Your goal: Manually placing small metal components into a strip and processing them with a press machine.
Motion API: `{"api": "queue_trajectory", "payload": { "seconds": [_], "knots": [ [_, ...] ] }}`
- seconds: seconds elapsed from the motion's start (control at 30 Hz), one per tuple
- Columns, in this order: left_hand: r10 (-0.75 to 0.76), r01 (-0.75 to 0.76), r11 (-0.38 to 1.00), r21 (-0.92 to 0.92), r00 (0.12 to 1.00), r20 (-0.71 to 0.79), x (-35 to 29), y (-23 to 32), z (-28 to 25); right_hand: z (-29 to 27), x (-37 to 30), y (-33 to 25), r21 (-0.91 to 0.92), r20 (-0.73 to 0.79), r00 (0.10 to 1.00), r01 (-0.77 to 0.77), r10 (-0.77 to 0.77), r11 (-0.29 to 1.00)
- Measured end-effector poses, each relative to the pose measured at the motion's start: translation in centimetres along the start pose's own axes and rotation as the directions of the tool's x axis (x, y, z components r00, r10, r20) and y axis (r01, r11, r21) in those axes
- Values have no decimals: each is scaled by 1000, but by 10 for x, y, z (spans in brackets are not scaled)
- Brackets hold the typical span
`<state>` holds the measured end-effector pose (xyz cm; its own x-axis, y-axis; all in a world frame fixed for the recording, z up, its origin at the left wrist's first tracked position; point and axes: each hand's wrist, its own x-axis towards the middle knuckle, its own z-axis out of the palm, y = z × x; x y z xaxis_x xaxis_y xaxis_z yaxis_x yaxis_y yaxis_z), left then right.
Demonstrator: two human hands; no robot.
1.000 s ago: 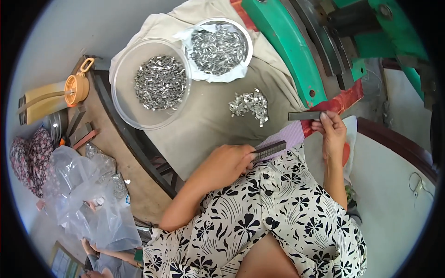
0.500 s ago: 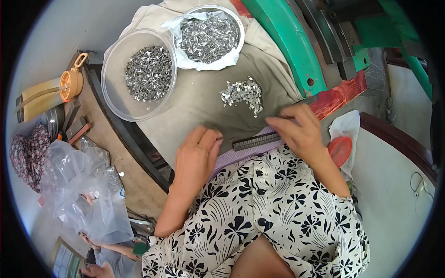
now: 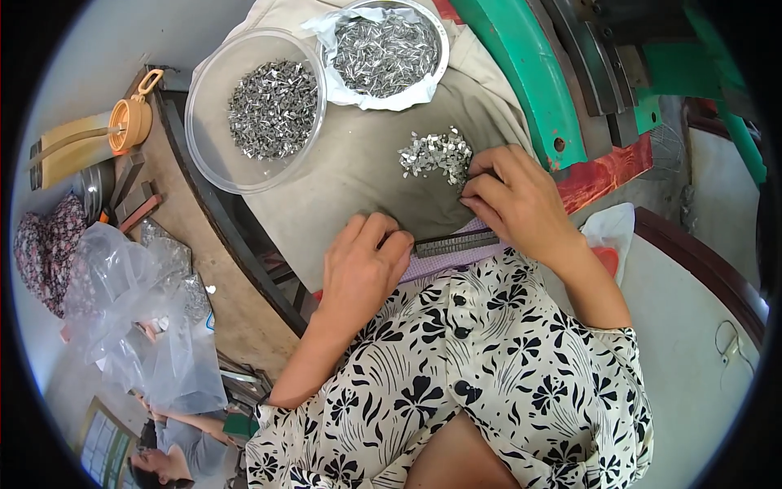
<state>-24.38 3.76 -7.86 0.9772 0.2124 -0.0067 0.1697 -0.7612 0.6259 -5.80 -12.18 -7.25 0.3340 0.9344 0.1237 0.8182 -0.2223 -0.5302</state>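
grey strip (image 3: pixel 456 244); pinch unclear in right hand (image 3: pixel 525 202)

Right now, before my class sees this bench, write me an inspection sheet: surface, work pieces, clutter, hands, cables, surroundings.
Surface: creased grey-brown cloth; purple cloth near the body.
Work pieces: dark ridged bar over the purple cloth; loose pile of metal bits; clear tub and lined bowl, both holding metal pieces.
Clutter: clear plastic bag and orange-lidded container at left.
Hands: left hand at the bar's left end, right hand beside the pile; grips unclear.
Cables: thin looped cord, far right.
Surroundings: green machine upper right; another person lower left.
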Motion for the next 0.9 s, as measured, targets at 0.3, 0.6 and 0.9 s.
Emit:
{"api": "queue_trajectory", "payload": {
  "seconds": [0.3,0.6,0.9],
  "knots": [
    [-13,13,1000,-1,1000,-10,2,0,1,38,-25,-24,243,-145,985,123,-89,962],
    [34,-35,996,84,999,10,-2,1,3,30,-6,-14,86,-219,973,89,-68,992],
    [-75,79,996,39,994,-81,-7,-8,-3,38,30,-4,-74,-114,978,166,-174,983]
  ]
}}
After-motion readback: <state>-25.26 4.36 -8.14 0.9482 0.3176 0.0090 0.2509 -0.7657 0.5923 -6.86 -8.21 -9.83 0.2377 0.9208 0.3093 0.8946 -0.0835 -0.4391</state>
